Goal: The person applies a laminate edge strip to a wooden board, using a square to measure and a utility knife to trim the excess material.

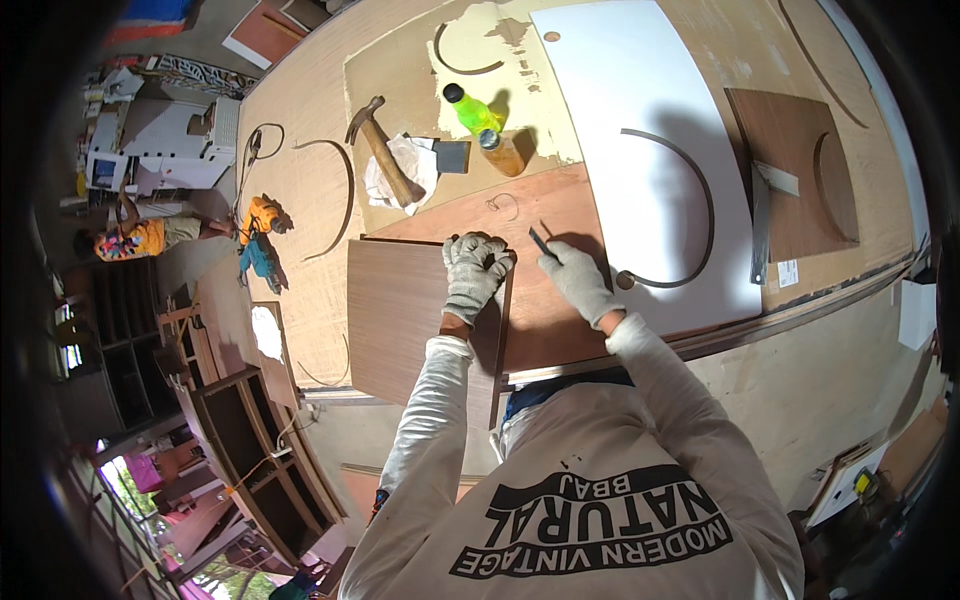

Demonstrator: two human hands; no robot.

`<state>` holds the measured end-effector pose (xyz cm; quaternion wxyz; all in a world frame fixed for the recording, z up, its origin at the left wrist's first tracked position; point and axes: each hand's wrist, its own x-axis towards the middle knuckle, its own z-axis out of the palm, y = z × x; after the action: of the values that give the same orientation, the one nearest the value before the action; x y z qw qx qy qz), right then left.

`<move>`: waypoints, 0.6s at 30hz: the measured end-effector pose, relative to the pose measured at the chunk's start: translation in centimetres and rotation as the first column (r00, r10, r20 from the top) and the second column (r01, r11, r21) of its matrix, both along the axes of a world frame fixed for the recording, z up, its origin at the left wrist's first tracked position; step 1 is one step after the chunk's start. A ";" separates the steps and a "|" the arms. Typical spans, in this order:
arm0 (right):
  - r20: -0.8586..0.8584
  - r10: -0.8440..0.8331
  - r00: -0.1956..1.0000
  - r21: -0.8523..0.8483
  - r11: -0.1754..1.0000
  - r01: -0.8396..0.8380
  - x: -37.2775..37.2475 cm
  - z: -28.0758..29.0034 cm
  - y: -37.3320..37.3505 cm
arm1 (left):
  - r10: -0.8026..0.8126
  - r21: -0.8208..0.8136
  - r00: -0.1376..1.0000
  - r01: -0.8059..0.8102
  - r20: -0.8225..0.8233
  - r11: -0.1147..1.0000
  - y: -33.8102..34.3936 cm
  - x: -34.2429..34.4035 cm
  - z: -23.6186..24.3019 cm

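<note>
A brown wood-grain board (pixel 405 310) lies at the near left of the worktable, its near end jutting past the table edge. My left hand (pixel 475 275), in a grey work glove, has its fingers curled over the board's far right corner. To its right, my gloved right hand (pixel 577 278) is closed around a utility knife (pixel 540 241), its dark narrow end pointing far and left. The knife is apart from the board, above a reddish plywood sheet (pixel 550 325). A thin curled strip (pixel 505 207) lies just beyond both hands.
Beyond are a hammer (pixel 380 150) on a white cloth (pixel 410 165), a dark block (pixel 453 157), a green bottle (pixel 470 110) and an amber bottle (pixel 500 153). Power tools (pixel 260 240) lie left. Right are a white panel (pixel 640 80), a curved edging strip (pixel 705 190) and brown boards (pixel 800 170).
</note>
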<state>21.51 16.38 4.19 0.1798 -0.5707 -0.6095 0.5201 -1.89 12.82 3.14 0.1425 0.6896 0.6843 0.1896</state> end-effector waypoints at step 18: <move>0.507 0.493 0.707 0.409 0.585 -0.701 -2.5 -0.3 0.3 | -0.191 -0.151 0.980 0.181 -0.057 0.972 -2.2 -3.1 1.0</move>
<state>19.00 16.68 3.85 0.0463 -0.3257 -0.9150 0.2336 -4.99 10.58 4.18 0.1847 0.7448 0.6333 0.1004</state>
